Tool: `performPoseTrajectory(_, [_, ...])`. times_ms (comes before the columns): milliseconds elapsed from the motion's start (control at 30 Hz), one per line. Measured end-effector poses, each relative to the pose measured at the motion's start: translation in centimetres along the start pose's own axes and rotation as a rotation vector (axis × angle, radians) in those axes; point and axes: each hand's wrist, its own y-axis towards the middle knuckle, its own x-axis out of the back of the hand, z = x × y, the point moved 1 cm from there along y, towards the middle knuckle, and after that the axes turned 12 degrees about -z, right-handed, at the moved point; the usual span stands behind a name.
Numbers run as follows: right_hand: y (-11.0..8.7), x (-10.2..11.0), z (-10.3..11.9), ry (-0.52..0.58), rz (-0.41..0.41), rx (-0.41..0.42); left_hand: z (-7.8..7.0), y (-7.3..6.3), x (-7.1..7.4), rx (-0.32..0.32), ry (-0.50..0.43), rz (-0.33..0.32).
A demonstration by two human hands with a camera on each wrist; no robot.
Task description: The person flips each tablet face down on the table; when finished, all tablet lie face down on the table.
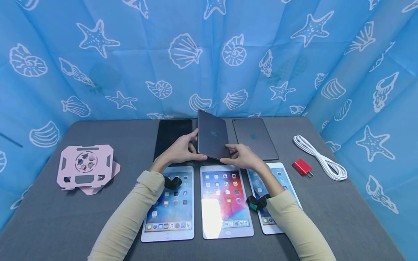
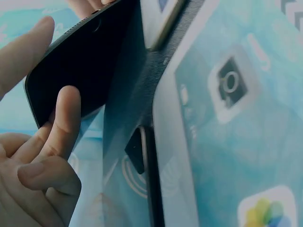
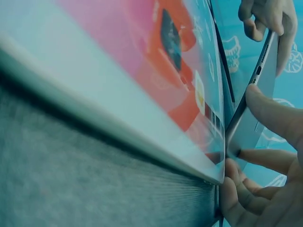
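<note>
One slim, rectangular tablet with a dark grey back and pale logo (image 1: 213,134), tilted up in the back row, between a black-screened tablet (image 1: 173,134) and a second dark grey tablet lying back upward (image 1: 254,139).

Head view: left hand (image 1: 183,146) grips the tilted tablet's left side, thumb low and fingers higher; right hand (image 1: 243,156) pinches its lower right corner. In front, three white-framed tablets with lit screens (image 1: 226,204) in a row. Left, pink cut-out bracket (image 1: 72,165); right, red two-pronged charger (image 1: 302,167) and bundled white cable (image 1: 316,153). All rest on a grey-covered table (image 1: 130,156).

Left wrist view: adds the held tablet's black front with round button, hidden from the head camera; left fingertips press this face.

Right wrist view: adds the port in its narrow edge (image 3: 258,70); right thumb presses beside it, fingers below. Whether the lower corner touches the table, cannot tell.
</note>
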Motion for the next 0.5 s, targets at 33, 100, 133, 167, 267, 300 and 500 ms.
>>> performPoseTrajectory(33, [0.0,0.0,0.0,-0.006,-0.004,-0.001,0.1,0.0,-0.1,-0.001,-0.002,-0.005])
performPoseTrajectory(100, [0.0,0.0,0.1,-0.016,-0.012,-0.003,0.2,0.1,-0.3,0.004,-0.002,-0.014])
performPoseTrajectory(133, [0.0,0.0,0.1,-0.021,-0.016,-0.005,0.2,0.1,-0.4,0.007,0.000,-0.017])
performPoseTrajectory(167, [0.0,0.0,0.1,-0.028,-0.020,-0.005,0.2,0.1,-0.5,0.014,0.003,-0.019])
performPoseTrajectory(267, [0.0,0.0,0.1,-0.047,-0.037,-0.017,0.2,0.1,-0.8,0.040,0.003,-0.016])
performPoseTrajectory(300, [0.0,0.0,0.1,-0.055,-0.042,-0.018,0.3,0.2,-0.9,0.047,0.008,-0.015])
performPoseTrajectory(500, [-0.1,0.0,0.1,-0.085,-0.069,-0.017,0.6,0.3,-1.7,0.035,0.078,-0.043])
